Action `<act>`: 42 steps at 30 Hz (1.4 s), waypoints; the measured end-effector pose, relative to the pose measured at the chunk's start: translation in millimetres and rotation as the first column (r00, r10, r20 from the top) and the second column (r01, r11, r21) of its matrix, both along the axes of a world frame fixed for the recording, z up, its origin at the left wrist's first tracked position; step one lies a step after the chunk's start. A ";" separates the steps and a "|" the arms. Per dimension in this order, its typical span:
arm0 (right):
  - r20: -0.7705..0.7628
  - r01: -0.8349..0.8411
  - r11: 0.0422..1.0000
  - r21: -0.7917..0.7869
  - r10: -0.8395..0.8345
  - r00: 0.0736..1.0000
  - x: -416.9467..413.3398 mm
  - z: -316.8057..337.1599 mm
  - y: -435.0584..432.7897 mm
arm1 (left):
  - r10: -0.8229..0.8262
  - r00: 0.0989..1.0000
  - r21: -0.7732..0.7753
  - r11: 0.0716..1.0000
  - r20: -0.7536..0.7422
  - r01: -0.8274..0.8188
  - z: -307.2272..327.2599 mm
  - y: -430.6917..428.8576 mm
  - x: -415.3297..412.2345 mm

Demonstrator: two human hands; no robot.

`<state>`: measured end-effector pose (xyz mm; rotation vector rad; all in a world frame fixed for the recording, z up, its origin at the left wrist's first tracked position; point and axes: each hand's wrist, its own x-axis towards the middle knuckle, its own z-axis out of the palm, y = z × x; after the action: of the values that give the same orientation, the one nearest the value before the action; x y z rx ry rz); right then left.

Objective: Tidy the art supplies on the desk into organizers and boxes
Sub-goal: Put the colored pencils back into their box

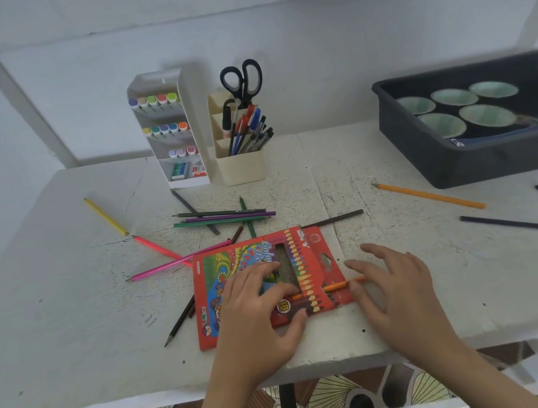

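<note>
1. Head view: my left hand [258, 312] holds the red pencil box [209, 281] flat on the surface [69, 318] at lower centre, fingers curled over its front, thumb at its near edge.
2. My right hand [396, 286], fingers spread, meets the end of an orange pencil [338, 285] lying partly inside the box's open flap; I cannot tell whether I pinch it.
3. Loose pencils [224, 217] lie scattered just above the box.
4. Further up stand a marker organizer [167, 131] and a pen holder [241, 166] with scissors [243, 79]; a dark tray [461, 156] sits upper right.
</note>
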<state>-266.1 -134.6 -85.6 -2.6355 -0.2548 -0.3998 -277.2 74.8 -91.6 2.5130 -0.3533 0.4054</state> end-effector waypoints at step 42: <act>-0.332 -0.028 0.934 -0.356 -0.099 0.938 -24.2 -12.8 15.0 | 0.009 0.999 -0.025 1.000 0.038 -0.008 -3.1 0.7 -1.6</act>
<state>-290.3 -119.6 -98.4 -3.0085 -0.1755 0.1200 -278.8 75.4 -94.7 2.4864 -0.3501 0.4593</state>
